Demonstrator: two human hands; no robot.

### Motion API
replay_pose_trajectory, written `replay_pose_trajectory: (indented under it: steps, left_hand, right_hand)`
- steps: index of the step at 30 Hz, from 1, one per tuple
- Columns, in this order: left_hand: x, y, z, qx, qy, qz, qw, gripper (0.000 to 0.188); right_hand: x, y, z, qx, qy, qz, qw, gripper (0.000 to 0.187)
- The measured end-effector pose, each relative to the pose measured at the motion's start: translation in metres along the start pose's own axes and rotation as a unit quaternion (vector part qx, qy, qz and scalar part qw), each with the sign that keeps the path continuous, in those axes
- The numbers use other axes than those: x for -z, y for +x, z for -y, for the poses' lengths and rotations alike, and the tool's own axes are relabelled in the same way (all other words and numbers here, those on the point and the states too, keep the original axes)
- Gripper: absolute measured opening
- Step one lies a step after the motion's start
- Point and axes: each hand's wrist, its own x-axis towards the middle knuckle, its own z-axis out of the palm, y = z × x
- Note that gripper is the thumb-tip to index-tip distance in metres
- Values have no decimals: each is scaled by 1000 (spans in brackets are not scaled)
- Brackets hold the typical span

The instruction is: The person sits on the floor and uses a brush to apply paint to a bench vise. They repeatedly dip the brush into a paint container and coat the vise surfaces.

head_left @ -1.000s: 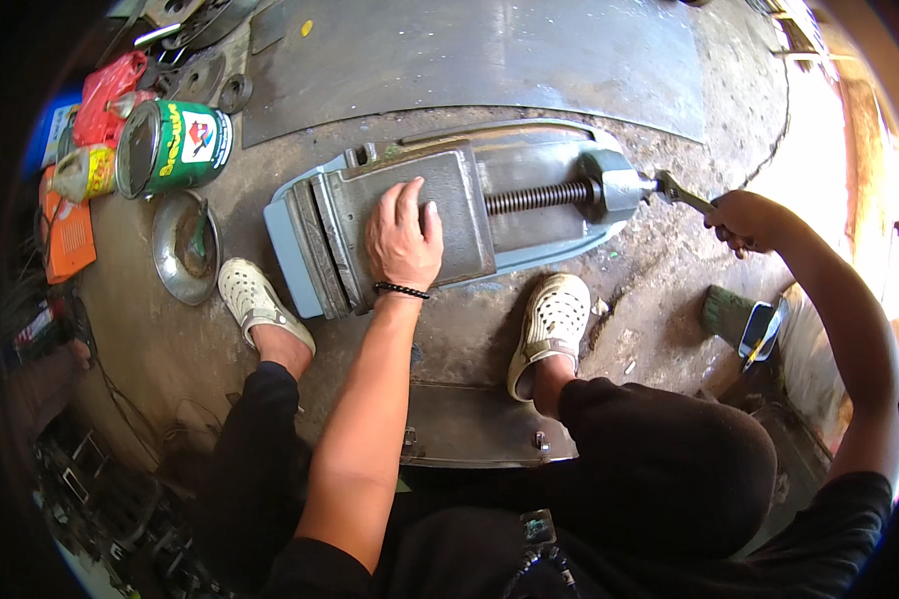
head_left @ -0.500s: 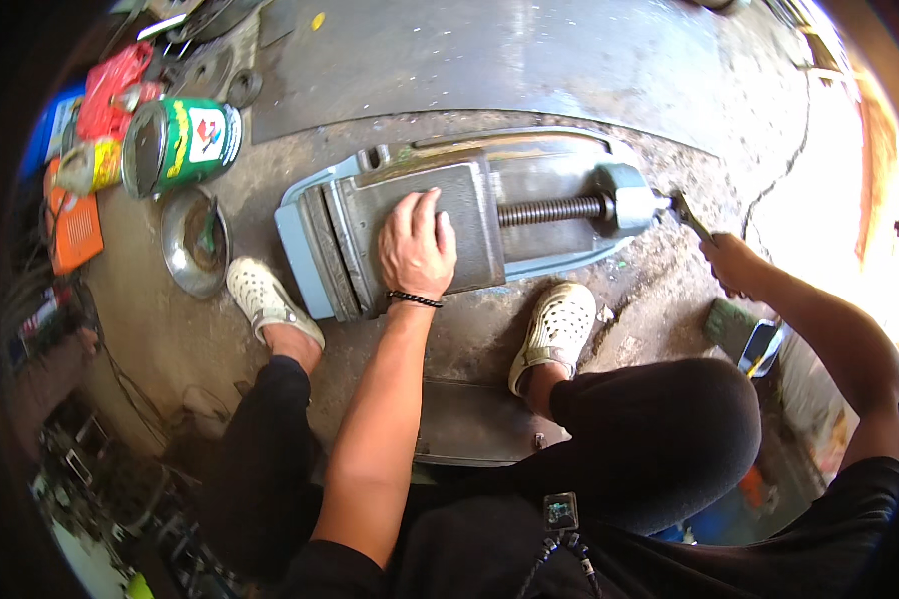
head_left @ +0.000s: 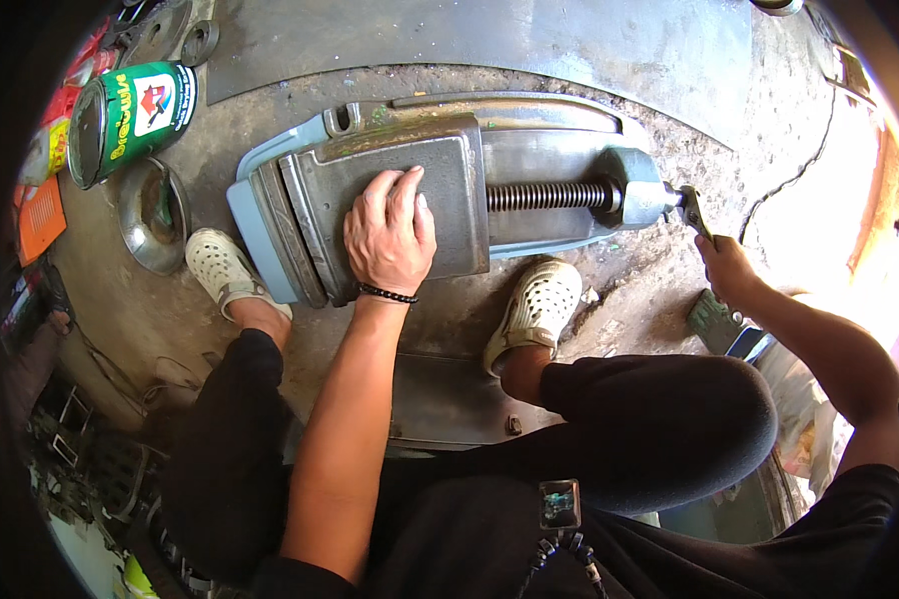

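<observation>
Head view showed the left hand (head_left: 390, 235) flat on the sliding jaw of the blue-grey machine vise (head_left: 449, 190) lying on the floor, the right hand (head_left: 726, 268) gripping a wrench (head_left: 693, 208) on its screw end, which might slip off and skin knuckles.

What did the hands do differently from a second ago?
The right hand swung the wrench on the vise screw end from up-right to below it, toward the person. The left hand stayed flat on the vise's sliding jaw, and both feet stayed put.
</observation>
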Motion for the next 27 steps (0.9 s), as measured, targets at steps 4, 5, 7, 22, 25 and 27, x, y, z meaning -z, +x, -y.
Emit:
replay_pose_trajectory:
  steps: [4, 5, 7, 22, 25, 27]
  left_hand:
    - [1, 1, 0, 7, 1, -4, 1000, 35]
    - [1, 1, 1, 5, 5, -4, 1000, 36]
    - [0, 2, 1, 2, 6, -9, 1000, 36]
    - [-1, 0, -3, 5, 18, -14, 1000, 37]
    - [-3, 1, -3, -3, 20, -18, 1000, 37]
    - [-3, 0, -3, 3, 26, -15, 1000, 37]
  right_hand:
    - [-32, 6, -19, 61, 43, -109, 991, 43]
    - [-37, 5, -26, 86, 18, -113, 990, 42]
    - [-47, 9, -32, 112, 34, -138, 984, 40]
    - [-73, 28, -53, 155, 11, -210, 965, 35]
    - [-106, 44, -62, 212, 8, -301, 930, 29]
    - [-126, 58, -62, 210, 38, -335, 918, 29]
